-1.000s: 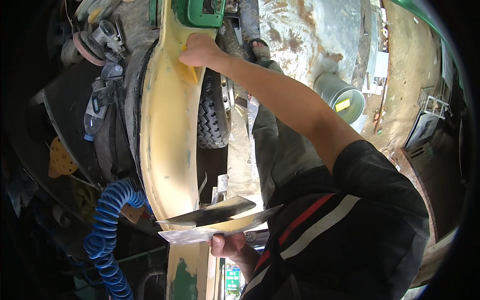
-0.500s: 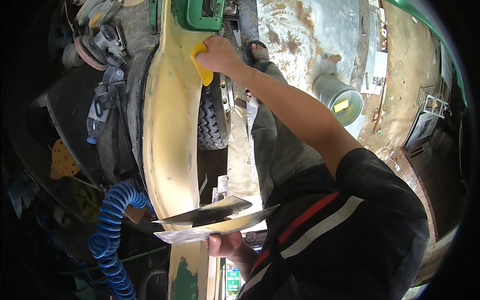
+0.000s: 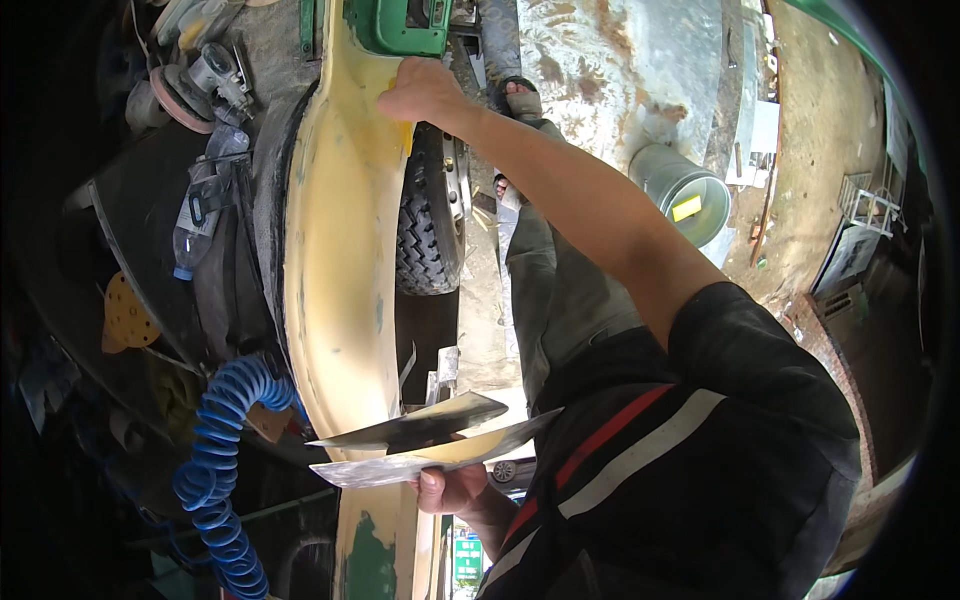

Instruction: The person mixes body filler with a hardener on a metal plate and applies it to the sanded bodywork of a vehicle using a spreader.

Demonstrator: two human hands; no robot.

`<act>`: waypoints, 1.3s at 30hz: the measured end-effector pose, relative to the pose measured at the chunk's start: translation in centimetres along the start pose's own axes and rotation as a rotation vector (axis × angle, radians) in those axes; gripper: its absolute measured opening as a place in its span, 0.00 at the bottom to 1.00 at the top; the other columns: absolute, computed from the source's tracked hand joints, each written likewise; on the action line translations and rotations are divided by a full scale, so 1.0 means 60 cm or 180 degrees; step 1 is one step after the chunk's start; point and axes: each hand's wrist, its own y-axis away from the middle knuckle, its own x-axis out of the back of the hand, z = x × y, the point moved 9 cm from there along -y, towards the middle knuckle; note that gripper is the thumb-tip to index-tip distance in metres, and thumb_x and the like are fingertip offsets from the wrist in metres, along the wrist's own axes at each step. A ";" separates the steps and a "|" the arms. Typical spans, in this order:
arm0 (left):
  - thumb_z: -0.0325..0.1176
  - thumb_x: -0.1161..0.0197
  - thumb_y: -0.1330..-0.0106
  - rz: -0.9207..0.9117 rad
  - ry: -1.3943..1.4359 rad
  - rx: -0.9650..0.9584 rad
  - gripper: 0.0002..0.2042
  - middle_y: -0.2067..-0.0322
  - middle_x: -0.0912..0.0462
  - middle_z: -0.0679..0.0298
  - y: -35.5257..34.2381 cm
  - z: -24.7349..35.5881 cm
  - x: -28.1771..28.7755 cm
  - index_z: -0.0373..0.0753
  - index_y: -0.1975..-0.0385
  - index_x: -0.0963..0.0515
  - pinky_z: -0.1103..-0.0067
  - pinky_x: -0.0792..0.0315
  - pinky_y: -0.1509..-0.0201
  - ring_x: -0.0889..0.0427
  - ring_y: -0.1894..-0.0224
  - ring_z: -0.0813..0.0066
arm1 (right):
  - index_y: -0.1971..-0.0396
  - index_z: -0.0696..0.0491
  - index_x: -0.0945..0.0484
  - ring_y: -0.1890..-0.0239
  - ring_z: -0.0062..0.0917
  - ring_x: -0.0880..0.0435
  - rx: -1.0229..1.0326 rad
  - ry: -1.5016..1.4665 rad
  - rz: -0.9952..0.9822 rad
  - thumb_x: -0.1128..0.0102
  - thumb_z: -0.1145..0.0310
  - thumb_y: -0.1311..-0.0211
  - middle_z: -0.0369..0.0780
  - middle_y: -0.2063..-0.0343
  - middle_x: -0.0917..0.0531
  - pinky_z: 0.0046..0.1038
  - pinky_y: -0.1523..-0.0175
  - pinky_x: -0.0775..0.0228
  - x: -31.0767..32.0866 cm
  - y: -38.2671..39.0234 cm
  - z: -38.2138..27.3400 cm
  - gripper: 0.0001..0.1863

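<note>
My right hand (image 3: 425,92) grips a yellow spreader (image 3: 407,138), mostly covered by the fingers. It presses against the far part of a cream, filler-coated vehicle fender (image 3: 340,250), beside a green panel (image 3: 400,28). Wet-looking yellow filler (image 3: 375,130) lies on the surface next to the hand. Lower down, my left hand (image 3: 452,490) is closed on a thin grey metal plate (image 3: 370,468), its thumb on the near edge. Yellowish putty (image 3: 485,446) sits on that plate. A second, darker metal sheet (image 3: 410,428) slants just above it; whether my hand also holds that one is hidden.
A tyre (image 3: 425,230) stands under the fender's right edge. On the left lie a sander (image 3: 215,85), a plastic bottle (image 3: 195,225), a perforated yellow disc (image 3: 130,312) and a coiled blue hose (image 3: 222,430). A metal bucket (image 3: 680,190) stands on the right.
My right hand has shifted slightly upward and left and turned, so the spreader shows less of its face. More yellow filler shows beside it. My left hand and the plates have barely moved.
</note>
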 end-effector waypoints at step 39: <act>0.26 0.38 0.40 -0.0081 0.0028 0.0067 0.26 0.45 0.23 0.46 0.017 0.000 0.004 0.31 0.40 0.30 0.54 0.32 0.34 0.23 0.41 0.52 | 0.71 0.60 0.18 0.65 0.50 0.17 0.1319 -0.1275 0.0857 0.41 0.67 0.53 0.52 0.72 0.16 0.42 0.54 0.25 -0.002 0.132 -0.062 0.12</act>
